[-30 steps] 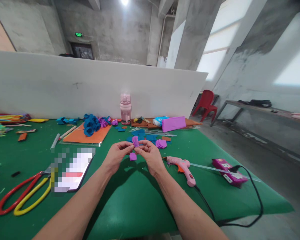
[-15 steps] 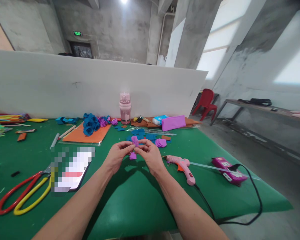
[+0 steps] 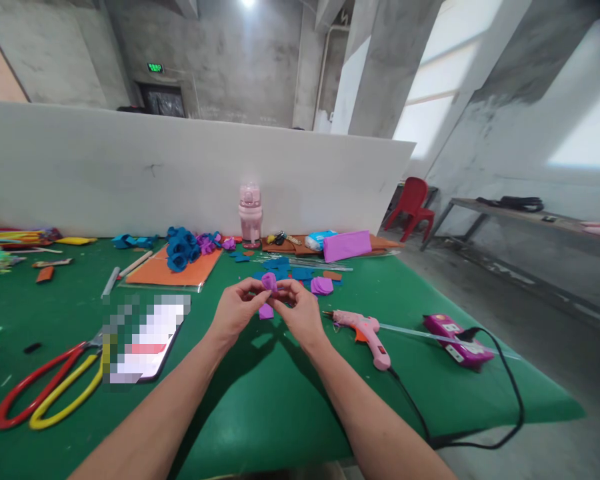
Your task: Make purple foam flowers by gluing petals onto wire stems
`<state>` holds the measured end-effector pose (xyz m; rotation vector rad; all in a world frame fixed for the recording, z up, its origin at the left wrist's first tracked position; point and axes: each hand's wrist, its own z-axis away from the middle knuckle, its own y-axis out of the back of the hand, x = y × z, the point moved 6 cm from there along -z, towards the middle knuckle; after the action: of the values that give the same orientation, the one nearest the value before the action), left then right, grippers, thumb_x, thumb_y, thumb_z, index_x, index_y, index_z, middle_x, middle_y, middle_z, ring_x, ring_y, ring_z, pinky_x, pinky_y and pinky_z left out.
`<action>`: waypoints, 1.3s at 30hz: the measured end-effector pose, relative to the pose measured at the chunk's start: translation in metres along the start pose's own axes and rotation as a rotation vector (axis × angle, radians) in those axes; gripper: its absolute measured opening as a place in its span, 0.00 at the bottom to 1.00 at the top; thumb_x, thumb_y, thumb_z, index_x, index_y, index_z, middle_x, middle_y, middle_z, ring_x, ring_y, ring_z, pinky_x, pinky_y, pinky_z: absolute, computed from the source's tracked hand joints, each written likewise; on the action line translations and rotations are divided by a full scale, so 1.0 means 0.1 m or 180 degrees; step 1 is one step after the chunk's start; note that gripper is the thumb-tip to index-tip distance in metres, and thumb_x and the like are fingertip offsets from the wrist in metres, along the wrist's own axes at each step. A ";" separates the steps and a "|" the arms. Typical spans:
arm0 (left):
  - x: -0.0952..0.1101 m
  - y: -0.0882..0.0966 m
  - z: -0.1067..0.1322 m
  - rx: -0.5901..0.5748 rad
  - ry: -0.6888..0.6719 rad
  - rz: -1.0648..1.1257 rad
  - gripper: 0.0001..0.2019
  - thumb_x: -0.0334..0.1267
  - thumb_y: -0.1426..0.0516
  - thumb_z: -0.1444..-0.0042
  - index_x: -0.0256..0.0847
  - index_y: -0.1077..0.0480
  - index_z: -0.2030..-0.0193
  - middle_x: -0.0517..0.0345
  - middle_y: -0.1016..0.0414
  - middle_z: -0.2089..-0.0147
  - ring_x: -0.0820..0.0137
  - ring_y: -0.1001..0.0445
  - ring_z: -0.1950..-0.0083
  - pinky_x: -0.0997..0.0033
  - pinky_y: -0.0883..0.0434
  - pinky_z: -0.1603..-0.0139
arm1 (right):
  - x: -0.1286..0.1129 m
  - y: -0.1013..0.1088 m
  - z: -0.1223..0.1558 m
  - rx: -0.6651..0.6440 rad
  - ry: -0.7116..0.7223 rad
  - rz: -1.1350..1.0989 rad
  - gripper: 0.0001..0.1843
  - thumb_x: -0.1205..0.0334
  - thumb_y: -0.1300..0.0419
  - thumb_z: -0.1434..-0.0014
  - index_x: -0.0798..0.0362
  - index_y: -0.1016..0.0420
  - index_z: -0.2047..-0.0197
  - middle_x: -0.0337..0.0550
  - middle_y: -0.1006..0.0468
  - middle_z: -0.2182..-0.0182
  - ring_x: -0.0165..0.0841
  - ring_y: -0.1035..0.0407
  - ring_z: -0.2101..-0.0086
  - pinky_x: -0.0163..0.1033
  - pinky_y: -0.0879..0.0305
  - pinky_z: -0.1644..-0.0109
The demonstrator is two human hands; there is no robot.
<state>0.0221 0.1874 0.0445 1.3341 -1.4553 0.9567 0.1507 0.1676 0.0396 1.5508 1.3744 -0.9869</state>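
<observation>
Between the fingertips of both hands is a small purple crepe-paper flower [image 3: 269,281], curled at its top. My left hand [image 3: 237,310] pinches it from the left, and my right hand [image 3: 300,313] pinches it from the right; the fingers hide its lower part. Just below the fingertips a flat purple paper piece [image 3: 266,311] lies on the green table. A stack of purple paper petals [image 3: 322,286] rests a little beyond my right hand. To the right of that hand lies a pink hot glue gun [image 3: 365,330] with a clear glue stick in its back.
Red-and-yellow-handled scissors [image 3: 63,393] and a phone [image 3: 153,340] lie at left. Finished blue paper flowers [image 3: 183,249] sit on an orange sheet [image 3: 165,273]. A pink bottle [image 3: 251,217] stands by the white partition [image 3: 190,173]. A power strip [image 3: 457,343] with a black cord occupies the right.
The purple paper in my fingers has turned slightly and now shows a rounder, more curled top. Both hands stay in nearly the same place.
</observation>
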 end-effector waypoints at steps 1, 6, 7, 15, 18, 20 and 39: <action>0.07 0.00 0.01 0.0014 -0.0257 -0.0208 0.08 0.40 0.38 0.57 0.39 0.27 0.71 0.59 0.29 0.70 0.73 0.32 0.69 0.73 0.35 0.66 | -0.01 0.00 0.00 0.0004 0.0090 0.0007 0.10 0.64 0.38 0.53 0.53 0.30 0.64 0.40 0.23 0.69 0.33 0.27 0.67 0.37 0.33 0.61; 0.30 -0.05 0.09 -0.0087 -0.1193 -0.0769 0.05 0.37 0.41 0.52 0.41 0.26 0.67 0.56 0.29 0.67 0.71 0.32 0.65 0.72 0.34 0.64 | -0.06 0.02 0.01 0.0115 0.0497 0.0202 0.07 0.66 0.42 0.50 0.53 0.29 0.65 0.40 0.24 0.70 0.32 0.29 0.69 0.36 0.33 0.62; 0.31 -0.06 0.10 -0.0097 -0.1249 -0.0784 0.05 0.36 0.41 0.51 0.41 0.26 0.67 0.56 0.29 0.67 0.71 0.32 0.65 0.72 0.34 0.64 | -0.06 0.02 0.01 0.0150 0.0553 0.0239 0.06 0.66 0.42 0.49 0.52 0.29 0.65 0.39 0.24 0.70 0.31 0.30 0.69 0.36 0.33 0.63; 0.20 -0.02 0.07 0.0048 -0.0668 -0.0391 0.06 0.38 0.40 0.55 0.41 0.27 0.69 0.58 0.30 0.68 0.72 0.32 0.67 0.74 0.34 0.63 | -0.04 -0.02 0.02 0.0028 0.0361 0.0074 0.07 0.62 0.42 0.49 0.51 0.28 0.65 0.39 0.24 0.70 0.32 0.30 0.69 0.37 0.34 0.62; 0.10 0.02 0.04 0.0157 -0.0269 -0.0027 0.06 0.39 0.39 0.56 0.40 0.29 0.71 0.60 0.30 0.70 0.73 0.32 0.69 0.74 0.34 0.63 | 0.03 -0.04 0.02 -0.0052 0.0170 0.0069 0.06 0.59 0.42 0.49 0.52 0.27 0.69 0.39 0.25 0.73 0.31 0.31 0.72 0.36 0.34 0.66; 0.06 0.03 0.02 0.0202 -0.0083 0.0145 0.07 0.39 0.39 0.57 0.39 0.29 0.71 0.61 0.30 0.72 0.73 0.32 0.69 0.74 0.34 0.64 | 0.06 -0.05 0.02 -0.0059 0.0092 0.0074 0.07 0.58 0.41 0.50 0.52 0.27 0.71 0.38 0.25 0.75 0.30 0.33 0.73 0.35 0.36 0.68; -0.06 0.01 -0.01 -0.0078 0.0309 0.0624 0.09 0.40 0.36 0.59 0.37 0.29 0.75 0.62 0.33 0.76 0.78 0.38 0.75 0.78 0.38 0.72 | 0.07 -0.04 0.00 -0.0010 -0.0257 -0.0470 0.06 0.59 0.39 0.54 0.52 0.28 0.72 0.37 0.26 0.76 0.29 0.33 0.75 0.35 0.37 0.69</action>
<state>0.0213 0.1898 0.0394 1.1262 -1.5380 1.1105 0.1474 0.1703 0.0324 1.4073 1.4488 -1.1239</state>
